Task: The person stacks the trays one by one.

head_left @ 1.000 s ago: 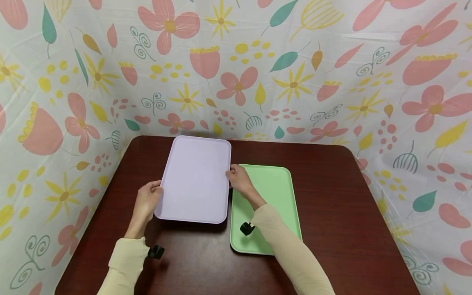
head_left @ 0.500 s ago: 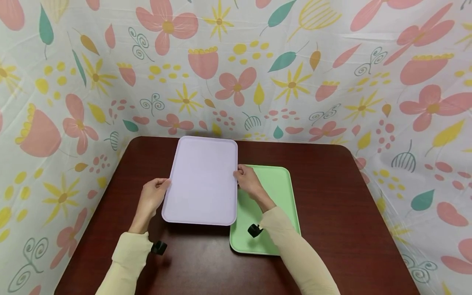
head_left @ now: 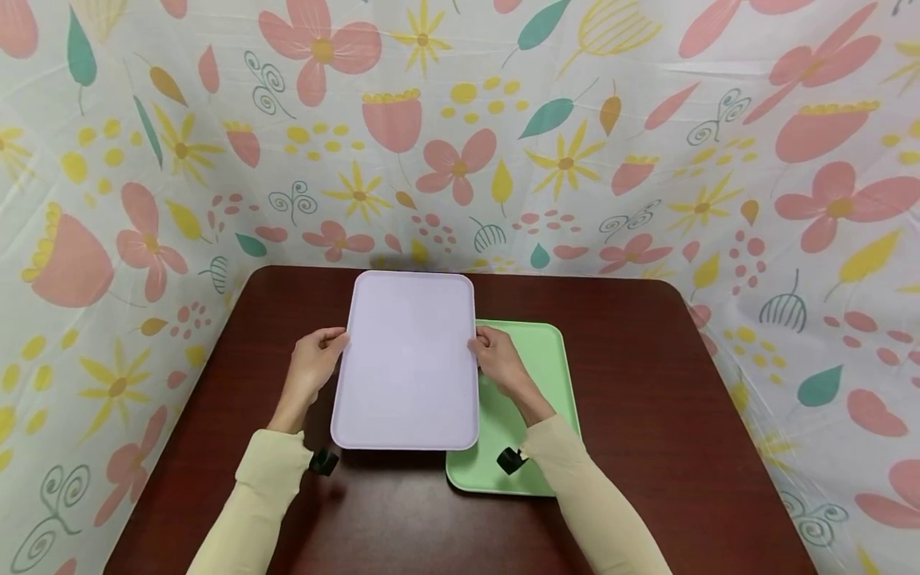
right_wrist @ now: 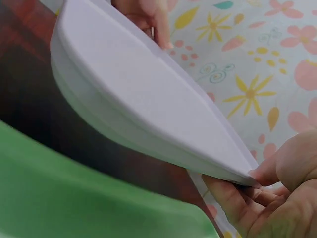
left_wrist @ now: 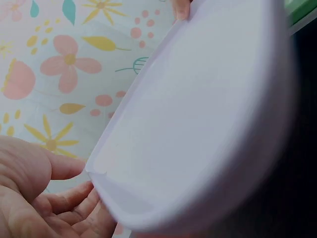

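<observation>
A pale lilac tray (head_left: 410, 359) is held above the dark red table (head_left: 647, 415), its underside showing in the left wrist view (left_wrist: 198, 119) and the right wrist view (right_wrist: 143, 109). My left hand (head_left: 316, 363) grips its left long edge, fingers curled under the rim (left_wrist: 74, 198). On the opposite long edge my right hand (head_left: 497, 361) grips too, with fingers below the rim (right_wrist: 247, 198). A green tray (head_left: 532, 399) lies flat on the table, partly beneath the lilac tray's right side and my right forearm (right_wrist: 74, 198).
A floral cloth (head_left: 460, 128) walls in the table at the back and both sides. The table's rounded far corners meet the cloth. Bare wood shows to the right of the green tray and along the near edge.
Both hands have carried the lilac tray to the right and turned it straighter, so it now overlaps the green tray's left edge more.
</observation>
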Demonstrator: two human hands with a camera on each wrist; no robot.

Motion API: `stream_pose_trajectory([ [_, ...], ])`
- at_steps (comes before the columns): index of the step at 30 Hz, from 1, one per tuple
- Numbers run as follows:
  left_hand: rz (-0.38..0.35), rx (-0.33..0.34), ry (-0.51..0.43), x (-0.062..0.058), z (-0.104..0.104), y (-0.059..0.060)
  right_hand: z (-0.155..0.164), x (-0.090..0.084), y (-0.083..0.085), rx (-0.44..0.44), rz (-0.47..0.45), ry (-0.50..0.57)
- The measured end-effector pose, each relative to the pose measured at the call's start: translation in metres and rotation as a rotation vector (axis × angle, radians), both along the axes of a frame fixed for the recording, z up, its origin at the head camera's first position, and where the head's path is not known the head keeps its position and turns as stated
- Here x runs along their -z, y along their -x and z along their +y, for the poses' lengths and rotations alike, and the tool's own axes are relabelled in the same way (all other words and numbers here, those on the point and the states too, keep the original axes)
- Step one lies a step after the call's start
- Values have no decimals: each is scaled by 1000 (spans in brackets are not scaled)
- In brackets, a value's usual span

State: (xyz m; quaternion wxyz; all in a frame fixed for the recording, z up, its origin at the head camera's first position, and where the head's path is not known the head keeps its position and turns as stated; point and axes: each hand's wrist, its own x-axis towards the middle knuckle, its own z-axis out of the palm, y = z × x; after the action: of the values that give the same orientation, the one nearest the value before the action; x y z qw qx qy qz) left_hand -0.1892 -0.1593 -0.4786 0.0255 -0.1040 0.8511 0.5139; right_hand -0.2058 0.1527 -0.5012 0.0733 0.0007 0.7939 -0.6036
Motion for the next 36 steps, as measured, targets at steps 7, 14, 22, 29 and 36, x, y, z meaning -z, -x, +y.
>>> stream_pose_trajectory([
  [7,-3,33,-36,2,15,5,21,-4,-8,-1,-23,3],
  [14,-18,59,-87,5,32,4,41,-11,-16,24,-35,-28],
  [22,-16,68,-104,4,50,2,59,-13,-24,50,-52,-59],
  [29,-8,70,-121,5,62,1,72,-14,-30,82,-56,-92],
  [36,7,77,-146,5,79,0,88,-14,-36,126,-44,-150],
])
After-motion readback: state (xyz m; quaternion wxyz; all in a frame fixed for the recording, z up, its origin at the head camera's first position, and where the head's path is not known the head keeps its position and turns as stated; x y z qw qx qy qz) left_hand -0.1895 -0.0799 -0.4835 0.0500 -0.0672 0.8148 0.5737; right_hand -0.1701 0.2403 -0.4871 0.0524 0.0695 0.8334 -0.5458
